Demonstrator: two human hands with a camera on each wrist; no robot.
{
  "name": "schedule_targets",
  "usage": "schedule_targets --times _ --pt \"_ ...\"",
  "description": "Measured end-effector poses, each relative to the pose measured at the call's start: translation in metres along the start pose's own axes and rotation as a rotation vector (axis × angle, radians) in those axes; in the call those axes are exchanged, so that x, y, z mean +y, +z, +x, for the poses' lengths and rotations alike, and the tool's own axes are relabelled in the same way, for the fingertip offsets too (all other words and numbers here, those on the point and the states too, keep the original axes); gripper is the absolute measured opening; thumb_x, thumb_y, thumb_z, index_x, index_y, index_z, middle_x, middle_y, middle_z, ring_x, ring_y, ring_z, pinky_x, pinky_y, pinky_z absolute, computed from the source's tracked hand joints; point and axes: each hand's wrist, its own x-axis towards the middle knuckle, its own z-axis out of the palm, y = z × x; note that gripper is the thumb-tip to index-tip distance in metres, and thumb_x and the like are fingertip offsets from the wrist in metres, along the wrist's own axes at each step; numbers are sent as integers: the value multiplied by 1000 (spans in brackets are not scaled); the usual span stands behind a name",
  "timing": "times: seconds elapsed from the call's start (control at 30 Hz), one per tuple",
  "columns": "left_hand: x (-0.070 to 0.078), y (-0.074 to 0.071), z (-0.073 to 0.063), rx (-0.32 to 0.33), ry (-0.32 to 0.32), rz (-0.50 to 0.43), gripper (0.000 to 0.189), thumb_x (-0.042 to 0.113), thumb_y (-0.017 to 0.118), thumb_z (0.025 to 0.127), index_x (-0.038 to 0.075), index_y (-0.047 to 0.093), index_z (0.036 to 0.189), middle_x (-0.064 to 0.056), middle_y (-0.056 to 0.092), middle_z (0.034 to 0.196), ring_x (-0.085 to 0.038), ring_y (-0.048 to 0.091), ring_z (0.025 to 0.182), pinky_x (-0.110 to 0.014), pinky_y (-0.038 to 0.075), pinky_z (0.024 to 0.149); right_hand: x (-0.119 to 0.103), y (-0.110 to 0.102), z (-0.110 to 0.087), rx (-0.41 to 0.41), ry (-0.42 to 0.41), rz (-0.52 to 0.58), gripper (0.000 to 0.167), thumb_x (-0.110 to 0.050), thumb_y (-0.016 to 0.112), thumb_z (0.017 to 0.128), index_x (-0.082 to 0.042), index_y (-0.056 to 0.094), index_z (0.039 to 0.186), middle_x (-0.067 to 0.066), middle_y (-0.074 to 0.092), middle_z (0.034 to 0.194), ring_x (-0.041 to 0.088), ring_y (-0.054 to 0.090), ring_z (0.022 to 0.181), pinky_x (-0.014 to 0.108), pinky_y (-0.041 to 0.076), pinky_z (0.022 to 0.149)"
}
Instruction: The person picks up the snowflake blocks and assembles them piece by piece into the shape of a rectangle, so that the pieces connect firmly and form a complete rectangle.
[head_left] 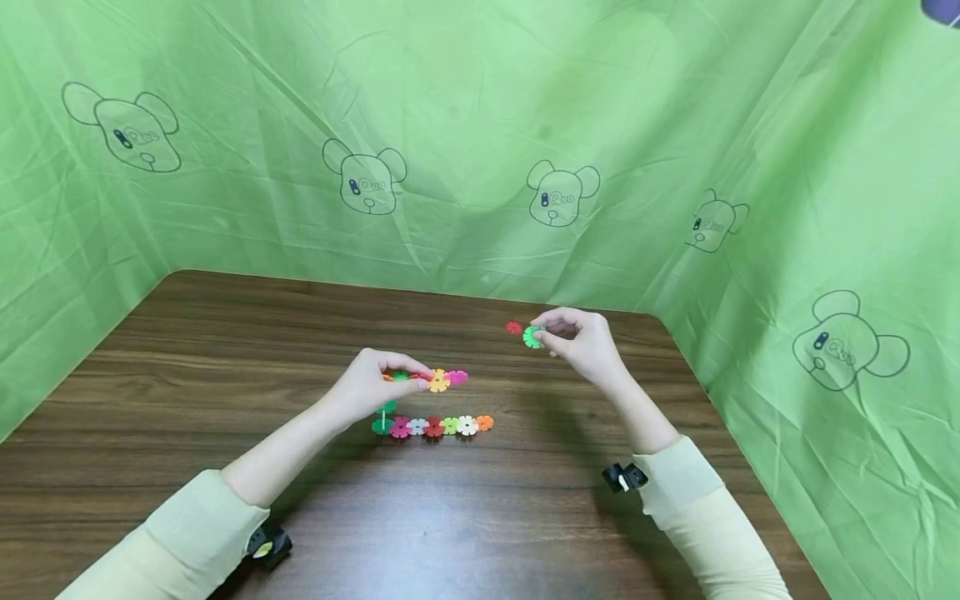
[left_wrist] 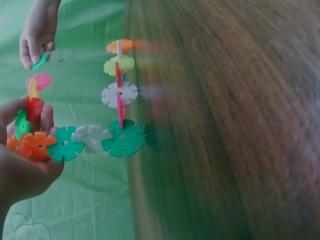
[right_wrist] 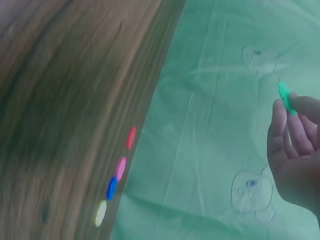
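Note:
My left hand (head_left: 366, 385) grips one arm of a chain of flower-shaped interlocking plastic discs. Orange discs (left_wrist: 37, 145) sit within its fingers in the left wrist view, and a yellow-orange disc (head_left: 438, 381) and a pink disc (head_left: 457, 377) stick out to the right. A teal corner disc (left_wrist: 125, 144) joins the chain's lower row (head_left: 433, 427), which stands along the tabletop and ends in an orange disc (head_left: 485, 423). Farther right, my right hand (head_left: 588, 340) pinches a single green disc (head_left: 532, 337) above the table, apart from the chain.
Near the far edge of the wooden table (head_left: 225, 350) lies a loose red disc (head_left: 513, 327). The right wrist view also shows loose pink (right_wrist: 121, 168), blue (right_wrist: 112, 188) and pale yellow (right_wrist: 101, 213) discs in line with it. Green cloth (head_left: 450, 100) hangs around the table.

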Motion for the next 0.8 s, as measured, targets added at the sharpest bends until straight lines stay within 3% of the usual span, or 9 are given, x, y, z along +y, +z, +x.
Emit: schedule_targets --times 0.13,0.27,0.4,0.53,0.67,0.8 --pt "-1 0 0 -5 14 2 17 32 76 80 23 75 94 2 72 100 -16 60 90 -29 47 70 -21 9 -8 -28 22 44 14 0 69 83 6 68 96 24 68 83 6 60 61 26 54 56" --pt "0 0 -1 -11 23 -5 17 31 76 80 22 75 94 2 72 98 -16 61 87 -26 47 67 -24 19 -11 -51 69 125 16 0 69 83 6 68 97 24 69 87 13 63 65 29 55 59" --pt "0 0 0 -15 22 -13 18 31 76 79 21 75 93 1 72 96 -18 58 81 -24 45 61 -26 29 -14 -94 118 212 19 1 69 83 8 67 100 24 68 91 32 67 71 40 57 64" --pt "-1 1 0 -13 14 -17 18 30 77 79 19 75 93 0 72 95 -20 58 82 -23 44 60 -29 38 -18 -135 136 234 20 1 69 83 9 67 101 26 68 90 46 64 73 39 57 65" --pt "5 1 -3 -7 4 -9 15 23 75 81 15 75 94 -2 72 95 -24 57 81 -22 43 58 -30 46 -20 -170 162 212 21 -2 70 83 9 66 101 28 68 89 47 65 71 38 57 66" --pt "19 1 -8 -12 -4 -4 14 16 73 83 10 74 96 -5 72 95 -26 55 80 -22 42 57 -25 53 -20 -194 208 232 23 -2 70 83 10 66 102 28 67 90 38 67 67 38 57 65"
